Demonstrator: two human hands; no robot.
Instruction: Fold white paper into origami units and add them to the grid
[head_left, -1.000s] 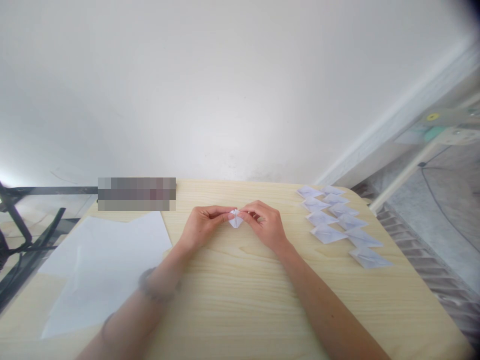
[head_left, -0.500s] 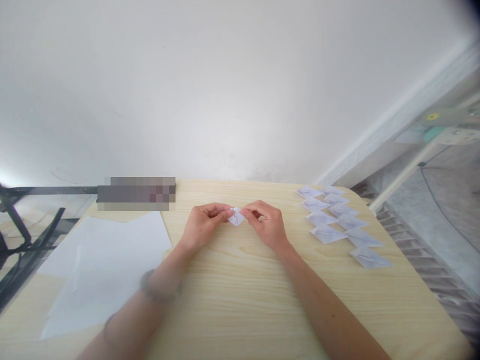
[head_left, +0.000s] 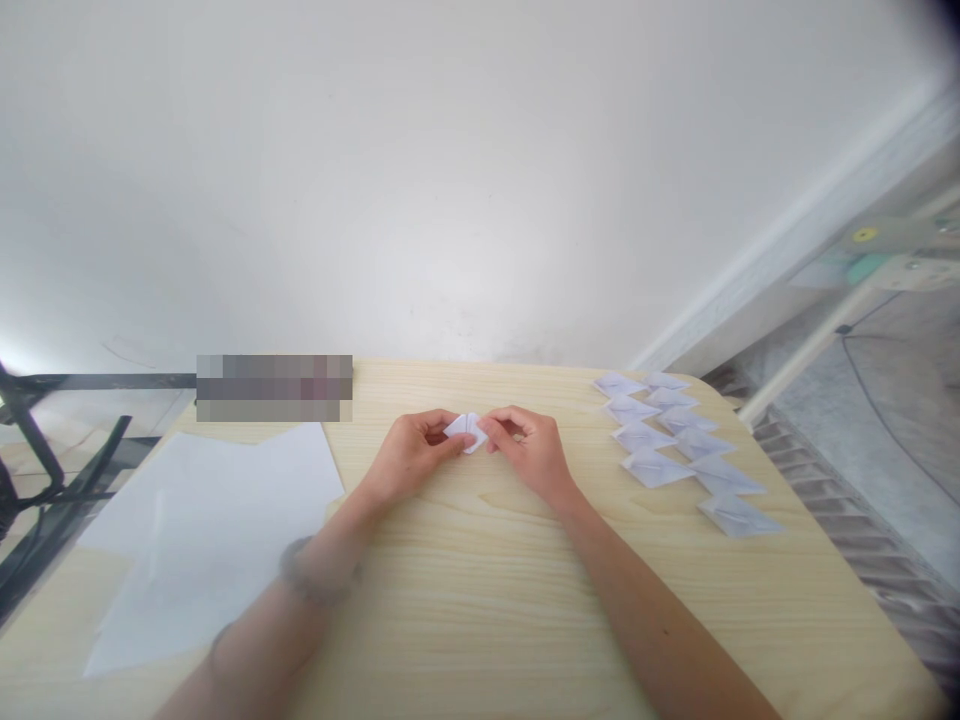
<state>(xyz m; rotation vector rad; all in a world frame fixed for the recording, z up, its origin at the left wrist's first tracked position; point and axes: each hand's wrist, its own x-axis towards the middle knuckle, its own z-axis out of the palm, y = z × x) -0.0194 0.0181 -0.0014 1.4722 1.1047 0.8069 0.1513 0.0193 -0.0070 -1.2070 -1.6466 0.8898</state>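
The small folded paper (head_left: 470, 426) is between the two hands, over the middle of the surface (head_left: 480, 600), toward its far edge; whether it touches the wood is hard to tell. The left hand (head_left: 409, 448) grips its left side with the thumb laid across the front, and the right hand (head_left: 534, 445) pinches its right side, fingertips close together. With so little to hold, a loosened thumb could let the layers spring apart, and an uneven pull could skew a crease or tear it. Two rows of folded pieces (head_left: 656, 467) run down the right edge from near the far right corner, where a wide sweep of the right hand could scatter them. White sheets (head_left: 225, 530) lie near the left edge; the bracelet (head_left: 311, 570) could drag them. Pixel blocks mask an item (head_left: 274, 388) at the far left corner.
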